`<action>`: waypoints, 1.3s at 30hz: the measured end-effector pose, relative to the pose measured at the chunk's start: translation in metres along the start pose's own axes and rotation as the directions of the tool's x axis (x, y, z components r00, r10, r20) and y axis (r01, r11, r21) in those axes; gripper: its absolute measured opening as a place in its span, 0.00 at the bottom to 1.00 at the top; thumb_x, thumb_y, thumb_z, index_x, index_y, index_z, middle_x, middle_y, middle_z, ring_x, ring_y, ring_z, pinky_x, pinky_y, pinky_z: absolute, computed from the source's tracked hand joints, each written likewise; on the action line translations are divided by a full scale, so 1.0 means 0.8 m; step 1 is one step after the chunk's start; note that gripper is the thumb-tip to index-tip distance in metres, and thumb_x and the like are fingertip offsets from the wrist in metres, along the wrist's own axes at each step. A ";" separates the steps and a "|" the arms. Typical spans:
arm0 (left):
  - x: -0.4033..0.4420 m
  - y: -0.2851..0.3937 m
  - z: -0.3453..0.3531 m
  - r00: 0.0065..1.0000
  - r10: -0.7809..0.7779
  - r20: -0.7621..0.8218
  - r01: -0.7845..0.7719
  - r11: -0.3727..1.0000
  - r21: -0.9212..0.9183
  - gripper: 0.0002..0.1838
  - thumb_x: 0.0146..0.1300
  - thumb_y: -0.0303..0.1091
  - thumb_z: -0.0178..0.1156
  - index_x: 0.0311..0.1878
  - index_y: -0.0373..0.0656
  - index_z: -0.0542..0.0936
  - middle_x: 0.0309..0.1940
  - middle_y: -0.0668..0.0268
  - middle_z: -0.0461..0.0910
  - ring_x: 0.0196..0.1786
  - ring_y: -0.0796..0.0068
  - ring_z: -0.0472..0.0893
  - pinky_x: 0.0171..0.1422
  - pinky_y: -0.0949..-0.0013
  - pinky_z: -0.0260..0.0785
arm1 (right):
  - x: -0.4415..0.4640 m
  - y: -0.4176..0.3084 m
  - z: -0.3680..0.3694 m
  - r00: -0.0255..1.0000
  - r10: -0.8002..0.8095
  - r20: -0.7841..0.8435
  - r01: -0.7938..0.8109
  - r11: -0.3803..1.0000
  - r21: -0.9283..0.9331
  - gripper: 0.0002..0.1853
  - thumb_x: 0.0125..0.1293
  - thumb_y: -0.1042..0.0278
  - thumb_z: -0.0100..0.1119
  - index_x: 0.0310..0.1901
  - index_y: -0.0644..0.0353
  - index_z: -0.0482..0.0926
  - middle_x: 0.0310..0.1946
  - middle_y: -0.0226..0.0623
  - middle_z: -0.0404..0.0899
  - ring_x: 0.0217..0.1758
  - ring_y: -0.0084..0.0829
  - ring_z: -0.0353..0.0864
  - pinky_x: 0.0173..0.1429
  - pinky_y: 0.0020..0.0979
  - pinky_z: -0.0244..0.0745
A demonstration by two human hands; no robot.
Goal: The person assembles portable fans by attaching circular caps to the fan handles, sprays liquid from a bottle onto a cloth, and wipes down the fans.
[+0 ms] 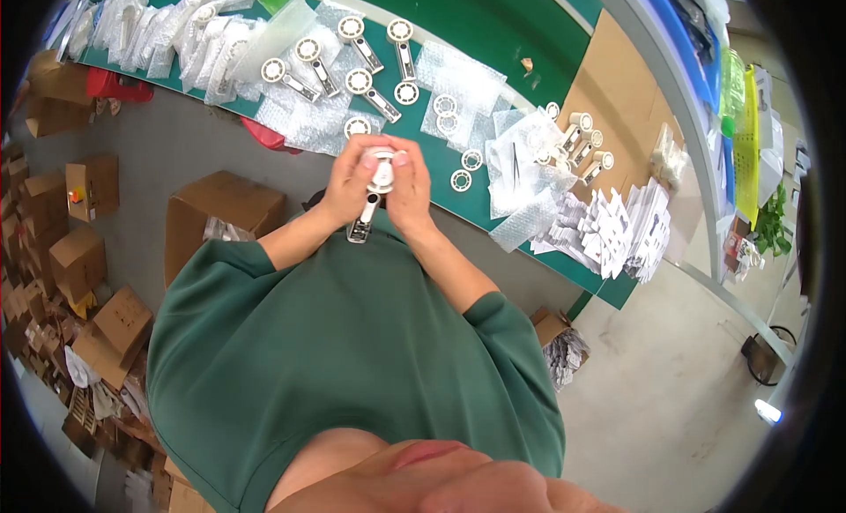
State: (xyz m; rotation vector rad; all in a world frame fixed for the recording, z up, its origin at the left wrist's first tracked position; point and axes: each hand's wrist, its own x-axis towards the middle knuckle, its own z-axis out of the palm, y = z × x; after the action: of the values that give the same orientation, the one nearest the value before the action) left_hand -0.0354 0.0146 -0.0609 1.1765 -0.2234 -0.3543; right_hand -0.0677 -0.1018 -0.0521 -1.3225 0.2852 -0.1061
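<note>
Between my two hands, close to my chest at the table's front edge, is a white handheld fan (381,174) with a round head and a handle pointing toward me. My left hand (349,180) wraps the left side of the head, and my right hand (409,185) presses on the other side. Both thumbs lie on the round face. The handle (364,219) looks open, with dark parts showing inside. Just beyond my fingers, another fan's round head (358,127) lies on bubble wrap. Several similar fans (359,81) with open handles are spread farther back.
Loose white rings (461,180) lie on the green table (480,203). Bubble-wrap sleeves (463,81), tweezers (515,165) and stacked white printed cards (608,231) are to the right. Wrapped pieces (211,59) line the left. Cardboard boxes (220,209) stand on the floor.
</note>
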 end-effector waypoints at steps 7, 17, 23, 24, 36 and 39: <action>-0.014 -0.032 -0.050 0.895 -0.221 -0.388 0.193 0.975 -0.111 0.20 0.78 0.45 0.43 0.60 0.38 0.70 0.48 0.60 0.78 0.48 0.74 0.79 0.56 0.70 0.72 | 0.006 0.055 0.034 0.964 0.193 0.185 -0.159 0.970 -0.183 0.31 0.78 0.57 0.47 0.75 0.64 0.54 0.65 0.48 0.66 0.66 0.35 0.68 0.67 0.34 0.67; -0.040 -0.047 -0.095 0.912 -0.117 -0.392 0.277 0.883 0.380 0.25 0.76 0.42 0.48 0.69 0.38 0.64 0.66 0.56 0.68 0.68 0.63 0.70 0.73 0.59 0.61 | -0.014 0.097 -0.018 0.926 0.304 0.223 -0.077 0.733 -0.676 0.33 0.61 0.59 0.68 0.63 0.63 0.66 0.51 0.54 0.80 0.53 0.54 0.81 0.56 0.44 0.76; -0.024 0.143 -0.069 0.869 0.491 -0.065 -0.418 0.797 0.435 0.14 0.66 0.24 0.56 0.54 0.35 0.77 0.44 0.55 0.79 0.44 0.62 0.80 0.52 0.59 0.75 | -0.003 0.154 -0.157 0.985 -0.075 0.158 0.175 0.351 -0.920 0.24 0.59 0.64 0.67 0.55 0.60 0.72 0.43 0.48 0.75 0.47 0.51 0.77 0.50 0.46 0.74; -0.016 0.181 -0.066 0.760 0.644 0.088 -0.616 0.671 0.413 0.13 0.67 0.26 0.54 0.54 0.40 0.77 0.41 0.57 0.79 0.39 0.63 0.80 0.46 0.57 0.76 | 0.002 0.162 -0.171 0.986 -0.060 0.153 0.164 0.345 -0.924 0.23 0.59 0.65 0.66 0.55 0.60 0.72 0.44 0.47 0.74 0.49 0.51 0.76 0.51 0.46 0.73; -0.005 0.323 0.011 0.693 0.661 0.288 -0.484 0.723 -0.492 0.14 0.64 0.29 0.64 0.51 0.40 0.76 0.23 0.64 0.78 0.22 0.70 0.75 0.30 0.70 0.69 | 0.004 0.173 -0.151 0.986 -0.083 0.144 0.162 0.287 -0.944 0.29 0.58 0.66 0.66 0.61 0.60 0.71 0.52 0.48 0.73 0.55 0.50 0.74 0.59 0.47 0.71; -0.016 0.326 0.014 0.724 0.632 0.276 -0.474 0.747 -0.465 0.14 0.67 0.34 0.63 0.53 0.47 0.74 0.22 0.65 0.76 0.21 0.71 0.73 0.29 0.71 0.68 | -0.006 0.167 -0.142 0.953 -0.257 0.161 0.201 0.135 -0.970 0.25 0.55 0.70 0.64 0.57 0.59 0.75 0.51 0.45 0.73 0.55 0.49 0.73 0.61 0.48 0.68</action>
State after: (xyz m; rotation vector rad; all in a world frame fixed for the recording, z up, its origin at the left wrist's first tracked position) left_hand -0.0113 0.0980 0.1857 0.5950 -0.8478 -0.0861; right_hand -0.1141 -0.1742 -0.2047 -2.7555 0.1547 -0.2375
